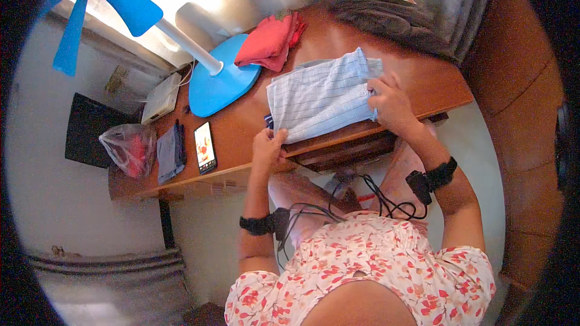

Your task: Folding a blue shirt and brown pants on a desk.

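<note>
A light blue cloth garment with thin dark stripes (323, 96) lies folded in layers along the front edge of the wooden desk. My left hand (270, 146) pinches its near left corner at the desk's edge. At the garment's right end, my right hand (391, 102) has its fingers curled on the gathered edge. A greyish layer of cloth shows beneath at the far side, and a small dark blue patch peeks out by the left corner. What lies under the garment is hidden.
A blue fan (226, 78) stands on the desk at the left, beside folded red cloth (270, 42). A phone (205, 148), a folded dark cloth (171, 153) and a plastic bag (128, 150) sit further left. Dark clothing (389, 21) is piled at the far right. Black cables (386, 202) hang between my wrist bands.
</note>
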Motion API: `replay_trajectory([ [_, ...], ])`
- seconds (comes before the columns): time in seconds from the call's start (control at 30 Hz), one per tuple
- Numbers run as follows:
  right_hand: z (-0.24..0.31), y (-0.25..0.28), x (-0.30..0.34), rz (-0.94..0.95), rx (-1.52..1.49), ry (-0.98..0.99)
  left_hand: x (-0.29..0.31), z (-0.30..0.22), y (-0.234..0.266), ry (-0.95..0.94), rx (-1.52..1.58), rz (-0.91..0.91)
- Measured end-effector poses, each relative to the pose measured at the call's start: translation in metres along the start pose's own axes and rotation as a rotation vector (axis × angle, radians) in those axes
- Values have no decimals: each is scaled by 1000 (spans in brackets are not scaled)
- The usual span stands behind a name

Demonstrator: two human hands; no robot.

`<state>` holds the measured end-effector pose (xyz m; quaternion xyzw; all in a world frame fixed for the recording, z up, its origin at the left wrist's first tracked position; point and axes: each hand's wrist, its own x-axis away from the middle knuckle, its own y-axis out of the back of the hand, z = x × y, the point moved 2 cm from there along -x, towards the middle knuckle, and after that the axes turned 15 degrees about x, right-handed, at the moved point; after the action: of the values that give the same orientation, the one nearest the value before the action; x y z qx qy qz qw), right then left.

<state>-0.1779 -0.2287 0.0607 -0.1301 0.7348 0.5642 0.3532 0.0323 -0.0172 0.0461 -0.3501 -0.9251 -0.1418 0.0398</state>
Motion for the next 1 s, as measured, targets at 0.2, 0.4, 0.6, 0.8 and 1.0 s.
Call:
replay_trajectory([
  [0.2,-7,7,29,182,-102,-228,29,-1,-3,23,105,34],
  [0.4,1,18,39,295,-363,-617,32,5,-5,-22,192,53],
  [0.6,4,-2,48,325,-222,-617,36,6,-8,70,242,27],
  [0.8,-4,-12,46,129,-407,-608,41,13,-8,-70,312,19],
  [1.0,-20,4,31,-33,-506,-397,40,2,-9,-1,356,-22],
])
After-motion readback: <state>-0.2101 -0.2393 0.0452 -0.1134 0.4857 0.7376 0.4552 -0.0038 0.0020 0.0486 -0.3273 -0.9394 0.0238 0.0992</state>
